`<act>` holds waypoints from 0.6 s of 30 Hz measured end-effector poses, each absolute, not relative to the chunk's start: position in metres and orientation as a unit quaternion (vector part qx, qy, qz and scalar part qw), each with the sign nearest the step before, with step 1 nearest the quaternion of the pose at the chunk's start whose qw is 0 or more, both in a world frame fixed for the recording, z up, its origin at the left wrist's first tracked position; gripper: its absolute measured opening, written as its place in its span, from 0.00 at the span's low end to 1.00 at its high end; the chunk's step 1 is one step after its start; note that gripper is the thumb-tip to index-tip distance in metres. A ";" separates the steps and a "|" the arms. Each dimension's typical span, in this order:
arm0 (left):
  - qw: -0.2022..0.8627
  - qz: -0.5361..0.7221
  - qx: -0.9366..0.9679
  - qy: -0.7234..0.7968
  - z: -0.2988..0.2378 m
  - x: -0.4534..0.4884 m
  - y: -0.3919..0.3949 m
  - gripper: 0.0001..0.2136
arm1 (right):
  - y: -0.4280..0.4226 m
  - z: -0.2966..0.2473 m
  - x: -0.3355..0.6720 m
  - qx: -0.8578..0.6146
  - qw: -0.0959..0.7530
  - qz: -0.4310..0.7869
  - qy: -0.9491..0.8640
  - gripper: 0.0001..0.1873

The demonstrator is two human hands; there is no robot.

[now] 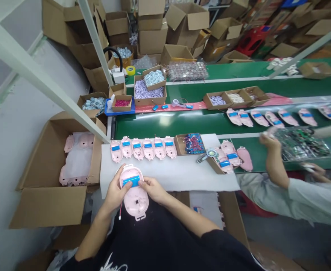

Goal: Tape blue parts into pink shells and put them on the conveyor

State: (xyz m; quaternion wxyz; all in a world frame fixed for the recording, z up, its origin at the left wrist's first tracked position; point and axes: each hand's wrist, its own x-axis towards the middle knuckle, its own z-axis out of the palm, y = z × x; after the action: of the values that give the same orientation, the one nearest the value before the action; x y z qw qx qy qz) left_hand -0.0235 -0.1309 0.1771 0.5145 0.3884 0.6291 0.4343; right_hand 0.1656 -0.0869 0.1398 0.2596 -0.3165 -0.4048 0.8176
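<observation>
Between my two hands is a pink plastic housing [133, 197], its open inner side facing me. A blue battery pack [131, 181] sits across its upper part, and a thin red wire with a white plug hangs from the left side. My left hand [116, 190] is closed on the left edge, thumb on the battery pack. My right hand [154, 188] grips the right edge, its thumb at the pack's right end. Beyond them, a row of similar pink housings [148, 149] with blue packs lies on a white foam sheet [165, 171].
Right of the row stands a box of blue batteries with wires [190, 144]. A small box of pink housings [226, 160] is farther right, near a co-worker's arms [278, 165]. An open carton [55, 150] is on my left. More housings [286, 117] lie on the green belt [165, 122].
</observation>
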 end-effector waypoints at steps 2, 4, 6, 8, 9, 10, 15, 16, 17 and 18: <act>0.481 0.401 0.428 0.651 0.178 -0.021 -0.126 0.37 | -0.083 0.139 0.162 -0.328 0.283 0.808 -0.398 0.29; 0.441 0.370 0.472 0.667 0.178 -0.019 -0.116 0.32 | -0.075 0.138 0.160 -0.338 0.315 0.791 -0.401 0.29; 0.419 0.364 0.500 0.665 0.175 -0.016 -0.101 0.30 | -0.067 0.134 0.162 -0.351 0.346 0.771 -0.403 0.28; 0.418 0.396 0.493 0.652 0.166 -0.012 -0.077 0.32 | -0.061 0.126 0.169 -0.372 0.363 0.756 -0.398 0.29; 0.419 0.423 0.479 0.645 0.159 -0.009 -0.063 0.33 | -0.059 0.119 0.175 -0.382 0.359 0.757 -0.391 0.30; 0.419 0.453 0.460 0.638 0.151 -0.006 -0.048 0.34 | -0.059 0.111 0.182 -0.391 0.346 0.763 -0.381 0.31; 0.512 0.480 0.389 0.597 0.093 0.027 0.016 0.39 | -0.051 0.052 0.225 -0.443 0.317 0.776 -0.316 0.33; 0.544 0.468 0.369 0.590 0.081 0.035 0.024 0.41 | -0.042 0.041 0.235 -0.458 0.334 0.765 -0.306 0.33; 0.573 0.457 0.344 0.586 0.069 0.043 0.029 0.42 | -0.029 0.030 0.245 -0.469 0.350 0.754 -0.297 0.32; 0.596 0.449 0.318 0.585 0.058 0.050 0.033 0.43 | -0.011 0.020 0.255 -0.480 0.367 0.742 -0.289 0.31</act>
State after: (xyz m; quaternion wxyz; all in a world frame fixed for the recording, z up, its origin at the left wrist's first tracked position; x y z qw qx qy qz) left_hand 0.0498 0.0331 0.0580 0.5961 0.3176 0.5847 0.4493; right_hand 0.2545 -0.0114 0.0205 0.3666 -0.4805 -0.2892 0.7424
